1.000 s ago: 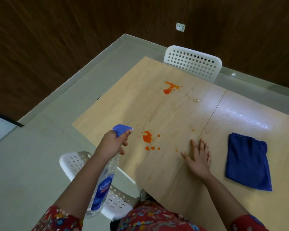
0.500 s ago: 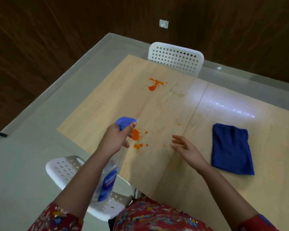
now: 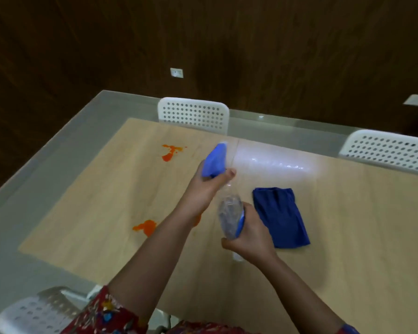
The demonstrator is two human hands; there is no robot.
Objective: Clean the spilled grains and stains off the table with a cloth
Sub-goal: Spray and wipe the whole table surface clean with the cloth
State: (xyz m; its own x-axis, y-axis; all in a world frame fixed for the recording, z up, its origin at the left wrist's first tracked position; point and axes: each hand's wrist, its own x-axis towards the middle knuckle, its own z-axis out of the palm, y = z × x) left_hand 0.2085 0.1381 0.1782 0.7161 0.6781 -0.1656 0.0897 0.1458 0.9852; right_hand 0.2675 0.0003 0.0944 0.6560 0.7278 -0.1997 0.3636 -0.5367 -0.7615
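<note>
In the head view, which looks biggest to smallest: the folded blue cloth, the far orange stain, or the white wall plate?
Folded dark blue cloth
Far orange stain
Small white wall plate, farthest from the camera, so really unsure

My left hand (image 3: pixel 204 189) grips the bottle (image 3: pixel 229 220) at its spray head. My right hand (image 3: pixel 250 237) curls round its body, and both forearms reach forward.

Dark wood-panelled wall (image 3: pixel 275 44) up back, pale grey floor (image 3: pixel 34 201) down the left, a white perforated chair (image 3: pixel 193 115) and a second chair (image 3: pixel 386 153) at the pale wooden table (image 3: pixel 94 201), ceiling light glaring off its top.
</note>
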